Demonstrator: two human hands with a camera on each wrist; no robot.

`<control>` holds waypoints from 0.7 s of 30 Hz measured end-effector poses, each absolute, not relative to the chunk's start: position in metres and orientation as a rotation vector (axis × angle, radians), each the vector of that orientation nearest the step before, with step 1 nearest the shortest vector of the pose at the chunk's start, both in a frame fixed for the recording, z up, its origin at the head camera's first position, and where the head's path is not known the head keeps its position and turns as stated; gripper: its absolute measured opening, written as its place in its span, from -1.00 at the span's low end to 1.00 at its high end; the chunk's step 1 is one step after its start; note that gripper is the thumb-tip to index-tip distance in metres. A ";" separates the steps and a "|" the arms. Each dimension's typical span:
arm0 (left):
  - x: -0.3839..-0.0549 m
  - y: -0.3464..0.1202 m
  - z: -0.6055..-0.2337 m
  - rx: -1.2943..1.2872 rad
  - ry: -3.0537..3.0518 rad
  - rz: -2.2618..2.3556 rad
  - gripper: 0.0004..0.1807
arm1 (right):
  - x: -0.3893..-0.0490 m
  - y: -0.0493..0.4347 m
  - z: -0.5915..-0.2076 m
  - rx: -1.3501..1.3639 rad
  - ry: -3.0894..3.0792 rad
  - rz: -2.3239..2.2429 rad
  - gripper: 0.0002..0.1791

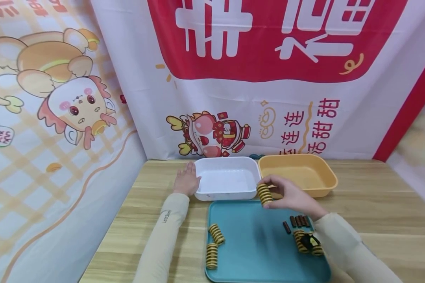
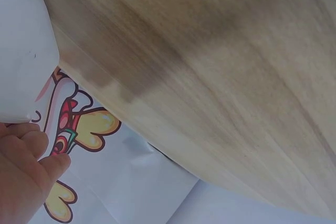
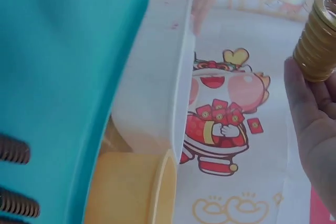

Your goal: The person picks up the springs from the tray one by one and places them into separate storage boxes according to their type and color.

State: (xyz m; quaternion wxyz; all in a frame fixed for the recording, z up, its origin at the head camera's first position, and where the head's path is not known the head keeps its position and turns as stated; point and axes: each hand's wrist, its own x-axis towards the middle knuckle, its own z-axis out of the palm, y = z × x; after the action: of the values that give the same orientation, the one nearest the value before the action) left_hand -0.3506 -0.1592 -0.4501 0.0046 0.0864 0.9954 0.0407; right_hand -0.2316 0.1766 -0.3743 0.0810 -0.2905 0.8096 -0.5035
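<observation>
Right of centre in the head view, the right hand [image 1: 287, 194] has a firm pinch on a roll [image 1: 264, 194], a ribbed gold-and-dark one, thumb on the lower side, fingers on the upper. The roll hangs in front of the place where the white bin [image 1: 230, 192] and the yellow bin [image 1: 324, 190] meet, over the top edge of the blue tray [image 1: 255, 251]. In the right wrist view it sits at the upper right, tilted, gold ridges showing.

Across to the left hand [image 1: 187, 181] — no clench there, the fingers lie fairly straight, touching the white bin's left side. At the lower left of the left wrist view, those fingers sit right at the bin's edge.

Down on the tray now! At its left edge, two more rolls: a slanted one [image 1: 217, 234] and, just below it, an upright-running one [image 1: 212, 256]. Over at the tray's right, a row of small brown sticks [image 1: 299, 221] lies side by side, a lone stick [image 1: 286, 227] just left of them. Below, more rolls [image 1: 299, 240] crowd round a black thing [image 1: 309, 241] with a pale yellow patch — too small to name.

All of this on a wooden table [image 1: 127, 220], with a printed cloth [image 1: 226, 94] hanging behind.
</observation>
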 end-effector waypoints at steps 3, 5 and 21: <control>-0.350 -0.159 -0.449 0.260 3.116 0.150 -0.29 | -0.238 0.178 -0.372 -0.794 2.327 -1.671 -0.41; -0.350 -0.158 -0.450 0.257 3.118 0.147 -0.28 | -0.242 0.179 -0.372 -0.766 2.271 -1.763 -0.43; -0.353 -0.159 -0.455 0.252 3.120 0.109 -0.28 | -0.301 0.198 -0.390 -0.619 1.853 -2.266 -0.59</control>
State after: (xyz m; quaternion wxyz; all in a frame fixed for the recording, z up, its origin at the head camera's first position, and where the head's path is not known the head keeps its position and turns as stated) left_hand -0.3527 -0.1588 -0.4546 0.0046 0.0804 0.9961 0.0349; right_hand -0.3013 0.1981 -0.3897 0.0748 -0.2062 0.6178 -0.7551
